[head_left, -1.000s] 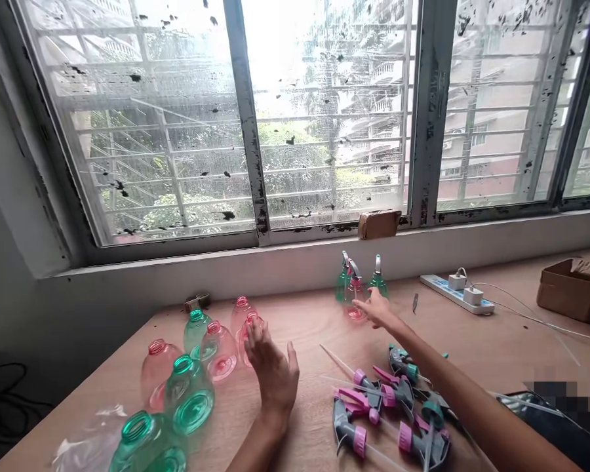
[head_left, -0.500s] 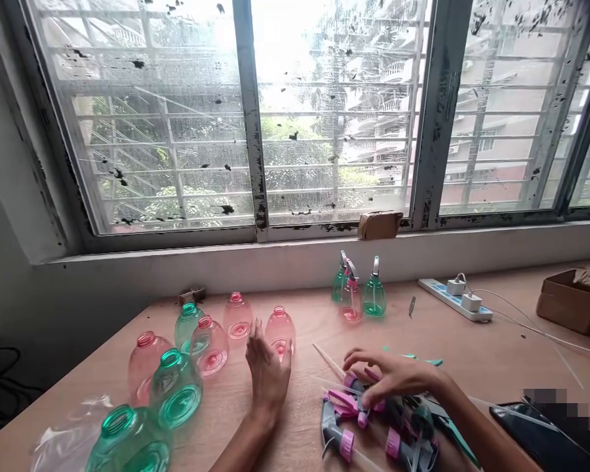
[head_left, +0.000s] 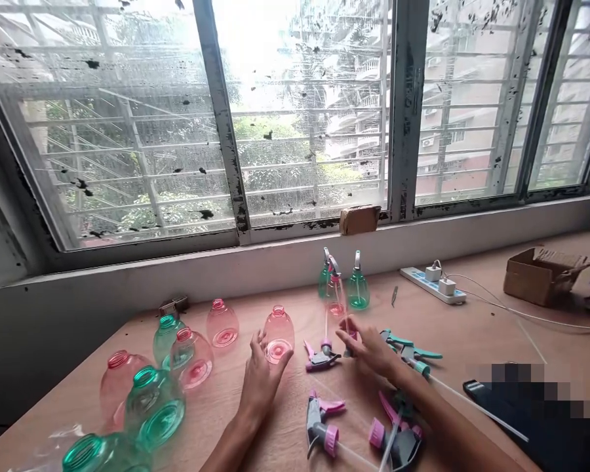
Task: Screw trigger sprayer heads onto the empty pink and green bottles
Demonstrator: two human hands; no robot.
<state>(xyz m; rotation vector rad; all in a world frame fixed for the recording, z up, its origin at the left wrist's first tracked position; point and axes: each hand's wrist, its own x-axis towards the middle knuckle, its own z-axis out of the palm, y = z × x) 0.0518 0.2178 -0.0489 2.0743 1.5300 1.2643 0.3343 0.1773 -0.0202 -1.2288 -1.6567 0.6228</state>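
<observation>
From here, a clear pink egg-shaped bottle (head_left: 278, 322) stands mid-frame, just beyond the loosely cupped left hand (head_left: 264, 380), contact unclear. To its right a grey-and-pink sprayer (head_left: 323, 359) lies, straight tube toward frame top, nearer the right hand (head_left: 373, 347), whose fingers bend over another pink collar (head_left: 353, 335); pinched or not, I can't tell.

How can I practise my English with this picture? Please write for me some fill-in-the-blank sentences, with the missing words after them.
1. The open bottle right in front of the left hand is ____ in colour.
2. Of the three bottles fitted with spray heads, only ____ is pink.
3. The power strip holds ____ white plugs.
4. The ____ hand is nearer to the cardboard box.

Missing words: pink; one; two; right.
</observation>
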